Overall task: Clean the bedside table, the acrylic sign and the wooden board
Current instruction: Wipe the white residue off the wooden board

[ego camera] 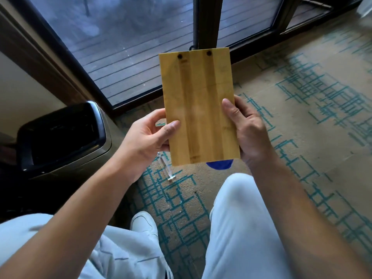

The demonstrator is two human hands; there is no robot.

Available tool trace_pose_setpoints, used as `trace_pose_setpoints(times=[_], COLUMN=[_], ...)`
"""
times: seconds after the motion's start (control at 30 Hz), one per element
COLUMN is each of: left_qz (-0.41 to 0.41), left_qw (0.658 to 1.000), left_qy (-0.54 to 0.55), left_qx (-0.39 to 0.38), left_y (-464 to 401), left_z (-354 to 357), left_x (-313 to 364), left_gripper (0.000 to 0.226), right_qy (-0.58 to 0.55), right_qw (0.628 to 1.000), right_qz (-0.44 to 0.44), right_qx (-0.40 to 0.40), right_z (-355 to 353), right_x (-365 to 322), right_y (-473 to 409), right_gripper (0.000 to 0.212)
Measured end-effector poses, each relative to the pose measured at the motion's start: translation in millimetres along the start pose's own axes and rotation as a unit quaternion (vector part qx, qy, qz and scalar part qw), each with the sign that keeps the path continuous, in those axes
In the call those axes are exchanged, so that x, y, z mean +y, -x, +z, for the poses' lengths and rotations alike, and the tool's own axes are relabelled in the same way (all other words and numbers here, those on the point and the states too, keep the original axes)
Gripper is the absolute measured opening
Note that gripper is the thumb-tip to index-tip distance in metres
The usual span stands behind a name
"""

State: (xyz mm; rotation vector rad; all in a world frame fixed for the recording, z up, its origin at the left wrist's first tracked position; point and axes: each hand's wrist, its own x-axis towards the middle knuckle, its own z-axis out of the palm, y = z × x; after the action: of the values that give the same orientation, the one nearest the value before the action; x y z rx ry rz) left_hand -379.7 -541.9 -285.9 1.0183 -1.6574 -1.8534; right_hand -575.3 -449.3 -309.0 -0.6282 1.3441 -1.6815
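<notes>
**Board held in both hands above the carpet**

Below the board [199, 105], a clear acrylic piece [166, 167] lies on the carpet [314, 137], partly hidden by the board's lower left corner. A blue shape [219, 164] peeks out under the board's bottom edge; what it is cannot be told. A white shoe [144, 222] rests on the carpet between the person's light trouser legs [237, 228].

To the left stands a bin [60, 135] with a dark glossy rim; its inside is black and nothing can be made out in it.

The left hand [145, 139] grips the board's left edge, thumb on the front face, fingers curled behind. The right hand [247, 129] grips the right edge the same way, thumb pressed on the face. The board is upright, tilted slightly, held in the air in front of the person, with two dark round holes near its top edge.

The carpet is beige with teal line patterns. Beyond it a dark-framed glass door [130, 47] looks onto wooden decking. A pale wall [22, 91] with dark trim runs along the left.
</notes>
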Motion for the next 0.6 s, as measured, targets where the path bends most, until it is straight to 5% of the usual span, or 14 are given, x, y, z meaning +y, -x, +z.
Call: trace_pose_setpoints(times=[0.23,0.37,0.6], left_qz=[-0.03,-0.069,-0.219], left_qw=[0.993,0.984,0.944], left_qy=[0.104,0.139,0.2], left_qx=[0.038,0.083,0.147], left_y=[-38.2,-59.2,-81.5], left_z=[15.9,35.9,52.2], left_x=[-41.4,-87.9,-183.4], left_gripper=[0.022,0.016,0.024], right_qy=[0.09,0.068,0.068], right_qw=[0.996,0.995,0.986], right_qz=[0.023,0.028,0.119], right_qx=[-0.012,0.07,0.094], right_z=[-32.9,-75.4,-130.1], right_x=[17.1,41.7,110.0], right_y=[-38.8,-47.3,-20.1], right_gripper=[0.043,0.006,0.019])
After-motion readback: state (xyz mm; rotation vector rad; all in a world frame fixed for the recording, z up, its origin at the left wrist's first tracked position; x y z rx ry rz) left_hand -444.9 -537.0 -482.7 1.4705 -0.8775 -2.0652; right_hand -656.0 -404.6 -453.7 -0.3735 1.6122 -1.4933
